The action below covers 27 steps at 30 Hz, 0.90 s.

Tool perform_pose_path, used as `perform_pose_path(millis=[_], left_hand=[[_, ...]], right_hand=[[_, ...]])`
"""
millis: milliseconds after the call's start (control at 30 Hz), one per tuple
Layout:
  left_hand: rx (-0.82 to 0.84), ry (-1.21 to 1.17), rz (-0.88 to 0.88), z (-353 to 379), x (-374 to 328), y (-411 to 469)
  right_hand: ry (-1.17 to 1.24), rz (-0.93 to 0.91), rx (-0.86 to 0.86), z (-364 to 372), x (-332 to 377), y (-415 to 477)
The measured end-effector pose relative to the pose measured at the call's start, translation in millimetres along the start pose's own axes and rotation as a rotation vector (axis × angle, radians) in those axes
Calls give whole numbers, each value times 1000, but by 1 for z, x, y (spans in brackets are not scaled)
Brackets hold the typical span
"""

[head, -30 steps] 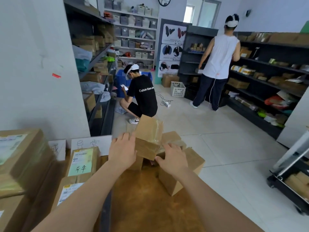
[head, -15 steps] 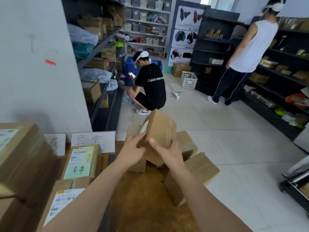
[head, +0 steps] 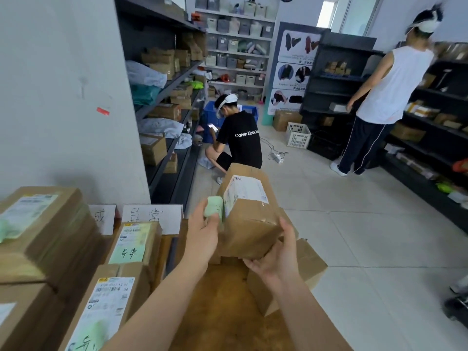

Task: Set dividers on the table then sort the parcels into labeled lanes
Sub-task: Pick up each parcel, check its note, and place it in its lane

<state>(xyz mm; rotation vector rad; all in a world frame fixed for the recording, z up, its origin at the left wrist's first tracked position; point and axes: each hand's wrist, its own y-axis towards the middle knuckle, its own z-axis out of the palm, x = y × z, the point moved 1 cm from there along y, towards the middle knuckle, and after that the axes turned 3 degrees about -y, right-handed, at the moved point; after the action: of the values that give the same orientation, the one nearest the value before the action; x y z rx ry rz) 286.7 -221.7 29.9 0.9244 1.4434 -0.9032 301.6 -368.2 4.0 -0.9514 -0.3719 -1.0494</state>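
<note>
I hold a brown cardboard parcel (head: pixel 249 211) up over the far end of the brown table (head: pixel 222 312), tilted so its white shipping label and a green sticker face me. My left hand (head: pixel 203 231) grips its left side at the green sticker. My right hand (head: pixel 277 257) cups its lower right corner from below. Two white handwritten lane signs (head: pixel 152 216) stand at the table's back left. Labelled parcels (head: pixel 131 247) lie in lanes in front of them, and more unsorted parcels (head: pixel 298 269) sit under the lifted one.
A tall stack of boxes (head: pixel 43 231) fills the near left. Grey shelving (head: pixel 164 97) with parcels runs along the left wall. One person crouches (head: pixel 238 140) on the tiled floor ahead; another stands (head: pixel 385 102) at dark shelves on the right. A cart's corner (head: pixel 458 302) shows at far right.
The parcel has come up off the pile and been turned so its label faces me. My left hand shifted to its left side, my right hand moved under its corner.
</note>
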Motion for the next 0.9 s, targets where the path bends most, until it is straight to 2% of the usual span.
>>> perform_pose_path(millis=[100, 233, 300, 433, 533, 633, 733, 900], left_hand=[[38, -165, -128, -1, 3, -21], [217, -463, -162, 3, -2, -54], [223, -500, -158, 4, -5, -66], [82, -377, -67, 5, -11, -87], [-8, -364, -18, 2, -13, -105], [-74, -216, 49, 0, -15, -127], [-136, -158, 93, -2, -15, -152], [-217, -122, 160, -11, -11, -188]], right_hand=[[74, 52, 142, -10, 2, -20], [154, 97, 211, -22, 1, -38], [164, 94, 239, -30, 0, -43], [110, 53, 271, -43, -3, -56], [34, -88, 182, -48, 0, -68], [-206, -250, 91, -49, 3, -85], [-384, -325, 56, -50, 1, -103], [-614, -371, 230, -52, -11, -134]])
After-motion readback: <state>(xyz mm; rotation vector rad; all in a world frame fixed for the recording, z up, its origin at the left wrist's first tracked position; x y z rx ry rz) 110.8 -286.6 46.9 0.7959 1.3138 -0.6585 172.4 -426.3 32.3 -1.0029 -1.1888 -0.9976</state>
